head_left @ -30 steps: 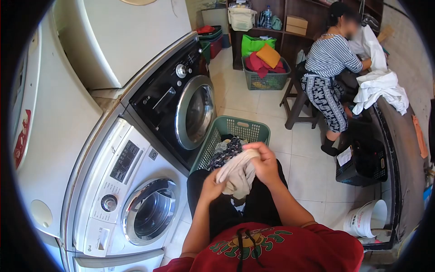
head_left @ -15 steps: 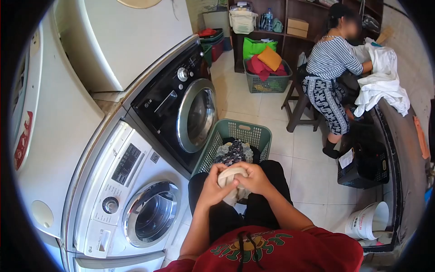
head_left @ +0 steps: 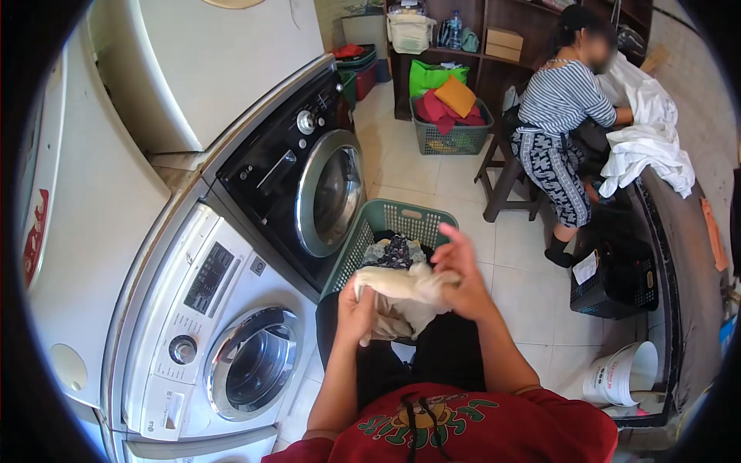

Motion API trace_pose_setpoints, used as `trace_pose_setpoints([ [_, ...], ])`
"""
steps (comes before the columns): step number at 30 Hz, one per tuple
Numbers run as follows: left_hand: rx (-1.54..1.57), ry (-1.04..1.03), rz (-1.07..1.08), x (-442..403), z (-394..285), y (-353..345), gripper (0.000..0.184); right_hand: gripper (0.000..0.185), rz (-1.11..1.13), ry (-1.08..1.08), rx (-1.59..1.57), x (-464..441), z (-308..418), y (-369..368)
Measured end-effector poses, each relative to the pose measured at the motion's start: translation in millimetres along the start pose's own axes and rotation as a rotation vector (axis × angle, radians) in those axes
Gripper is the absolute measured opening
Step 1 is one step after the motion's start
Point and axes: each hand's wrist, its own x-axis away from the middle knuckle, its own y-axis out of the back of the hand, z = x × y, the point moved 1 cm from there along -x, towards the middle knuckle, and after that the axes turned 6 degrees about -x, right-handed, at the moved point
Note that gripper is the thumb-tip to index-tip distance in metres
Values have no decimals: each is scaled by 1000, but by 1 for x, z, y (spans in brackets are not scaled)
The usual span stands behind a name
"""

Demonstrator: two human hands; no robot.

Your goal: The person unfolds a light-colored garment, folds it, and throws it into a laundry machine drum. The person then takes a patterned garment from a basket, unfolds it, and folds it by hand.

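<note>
A cream-coloured cloth garment point(head_left: 395, 285) is stretched between my hands above my lap, its lower part hanging in loose folds. My left hand point(head_left: 356, 311) is closed on its left end, thumb on top. At its bunched right end is my right hand point(head_left: 465, 279), gripping the fabric low in the hand while the upper fingers point up and away, slightly blurred. Just beyond my hands stands a green plastic laundry basket point(head_left: 421, 218), with dark patterned clothes point(head_left: 397, 253) inside. Which kind of garment the cream cloth is, I cannot tell.
To my left are a white washing machine point(head_left: 181, 309) and a black one point(head_left: 266, 166). A person point(head_left: 563, 108) on a stool point(head_left: 502, 181) handles white cloth point(head_left: 648, 147). Other baskets include a full one point(head_left: 451, 140) and a black one point(head_left: 610, 297); a white bucket point(head_left: 614, 378) lies tilted.
My hands have moved apart, drawing the bunched cream cloth out wide between them. The right hand shifted right and up, its upper fingers extending. The view moved slightly.
</note>
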Motion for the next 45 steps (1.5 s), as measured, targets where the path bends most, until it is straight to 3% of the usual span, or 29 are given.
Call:
trace_pose_setpoints([
  [1, 24, -17, -7, 0, -4, -4, 28, 52, 171, -31, 203, 3, -3, -8],
  [3, -60, -67, 37, 0, -2, -8, 28, 54, 329, 139, 572, 13, -30, -17],
  [7, -316, -226, 150, 0, 4, -10, 31, 49, 476, -51, 434, 19, -61, -1],
  [11, -879, -220, 300, 12, 28, 1, 30, 48, 311, -26, 471, 7, -29, 4],
  [12, -881, -223, 297, 14, 39, 5, 30, 48, 313, -22, 470, 6, -24, 4],
  [16, -938, 79, 308, 15, 104, 26, 29, 42, -19, -13, -93, 5, -9, 9],
  [17, -719, 30, 144, 9, 100, 31, 28, 42, -74, -25, -33, 2, -7, 14],
  [18, -697, 110, 65, -1, 80, 36, 27, 43, -127, -40, 29, -3, -5, 21],
  [19, -663, -85, -66, -16, 85, 50, 26, 40, -91, -105, 4, -11, -6, 35],
  [20, -626, -277, -201, -30, 90, 63, 25, 38, -275, -117, 36, -19, -7, 45],
  [21, -581, -204, -150, -39, 44, 64, 23, 36, -458, -127, 68, -28, -8, 49],
  [23, -625, -309, -237, -58, 4, 74, 21, 32, -520, -31, 43, -43, 27, 38],
  [24, -572, -471, -317, -66, -19, 70, 21, 32, -519, -37, 41, -49, 31, 38],
  [26, -363, -592, -500, -74, -60, 58, 16, 29, -505, 279, -50, -58, 38, 40],
  [27, -367, -592, -501, -74, -60, 60, 16, 29, -505, 277, -54, -60, 39, 41],
  [31, -718, -162, -177, -75, -48, 63, 16, 26, -376, 166, 190, -69, 45, 48],
  [33, -1047, -106, 94, -70, -38, 70, 25, 25, -429, 165, 138, -69, 45, 59],
  [34, -1047, -111, 91, -66, -35, 75, 25, 25, -484, 167, 86, -70, 46, 65],
  [36, -1314, -445, 215, -55, -29, 84, 29, 25, -596, 158, -14, -69, 44, 74],
  [39, -1365, -409, 78, -55, -23, 99, 24, 25, -586, 172, 2, -65, 54, 70],
  [41, -1581, -347, -121, -66, -8, 124, 18, 26, -578, 204, 6, -65, 60, 67],
  [42, -1586, -349, -121, -70, -2, 133, 18, 26, -580, 205, 1, -66, 60, 67],
  [45, -671, 11, -242, -81, 15, 157, 19, 29, -558, 99, 20, -76, 63, 76],
])
